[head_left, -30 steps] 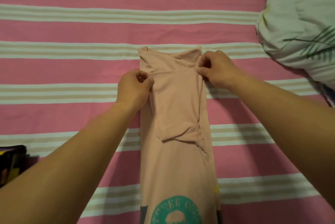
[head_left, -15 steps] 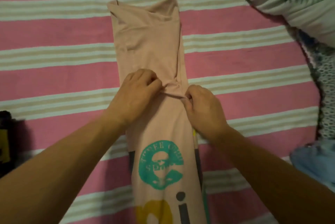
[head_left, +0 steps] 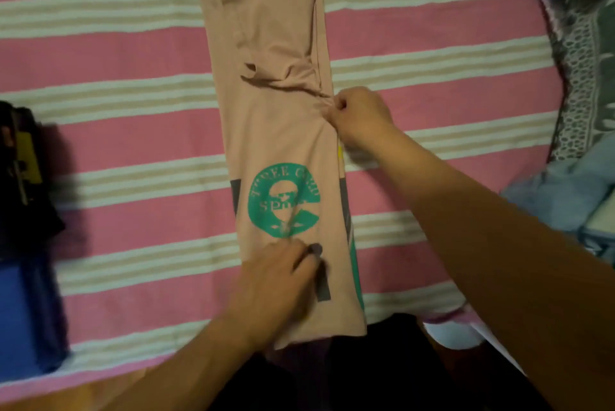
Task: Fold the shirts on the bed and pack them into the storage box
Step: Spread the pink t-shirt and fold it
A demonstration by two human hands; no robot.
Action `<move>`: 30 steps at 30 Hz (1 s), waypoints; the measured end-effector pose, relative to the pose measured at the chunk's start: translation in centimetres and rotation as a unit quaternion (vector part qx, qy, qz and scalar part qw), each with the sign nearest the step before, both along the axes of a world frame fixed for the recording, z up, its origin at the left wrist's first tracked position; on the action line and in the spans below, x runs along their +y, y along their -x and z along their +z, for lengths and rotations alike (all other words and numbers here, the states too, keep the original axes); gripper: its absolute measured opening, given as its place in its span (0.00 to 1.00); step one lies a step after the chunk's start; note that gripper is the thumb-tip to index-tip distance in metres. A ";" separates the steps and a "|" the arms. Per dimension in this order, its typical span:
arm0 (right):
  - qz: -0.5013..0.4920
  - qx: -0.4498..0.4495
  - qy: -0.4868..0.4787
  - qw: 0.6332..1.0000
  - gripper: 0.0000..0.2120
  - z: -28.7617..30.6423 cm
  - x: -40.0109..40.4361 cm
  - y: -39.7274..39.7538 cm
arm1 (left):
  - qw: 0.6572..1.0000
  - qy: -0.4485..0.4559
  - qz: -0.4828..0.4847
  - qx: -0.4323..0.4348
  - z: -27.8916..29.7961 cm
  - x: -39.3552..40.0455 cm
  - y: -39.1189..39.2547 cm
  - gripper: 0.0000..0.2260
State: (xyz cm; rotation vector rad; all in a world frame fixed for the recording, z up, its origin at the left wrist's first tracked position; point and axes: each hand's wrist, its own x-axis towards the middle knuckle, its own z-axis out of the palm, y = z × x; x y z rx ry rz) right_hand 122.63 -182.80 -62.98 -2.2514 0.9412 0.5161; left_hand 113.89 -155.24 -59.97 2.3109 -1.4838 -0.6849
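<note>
Here, 1 peach shirt (head_left: 276,131), folded into a long narrow strip, lies lengthwise on the pink striped bed sheet (head_left: 116,54), its green round print (head_left: 283,201) facing up. Right hand (head_left: 361,117): fingers curled, pinching a bunched fold at the strip's right edge. Left hand (head_left: 279,287): blurred, resting on the strip's near end below the print; grip cannot be told. Dark and blue items (head_left: 23,231) at the left edge; light blue cloth (head_left: 565,191) at the right.

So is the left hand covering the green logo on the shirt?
No, the left hand lies below the green logo, which shows in full on the shirt.
</note>
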 end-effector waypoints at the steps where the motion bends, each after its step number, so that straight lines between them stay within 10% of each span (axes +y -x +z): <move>1: -0.016 0.003 -0.015 1.000 0.18 0.3 -0.3 -0.2 | 0.999 0.009 -0.011 0.036 0.4 1.0 3.2 0.07; 5: 0.031 0.005 -0.028 0.999 0.15 1.0 0.3 0.7 | 0.983 -0.093 0.096 0.128 1.2 0.7 13.0 0.12; 14: -0.042 -0.021 -0.142 0.989 0.08 1.0 0.3 1.2 | 0.941 -0.191 0.281 0.008 0.7 -2.4 18.1 0.14; 30: 0.004 -0.041 -0.082 0.996 0.13 0.3 0.0 1.8 | 0.968 -0.195 0.157 0.007 0.9 -3.6 17.0 0.17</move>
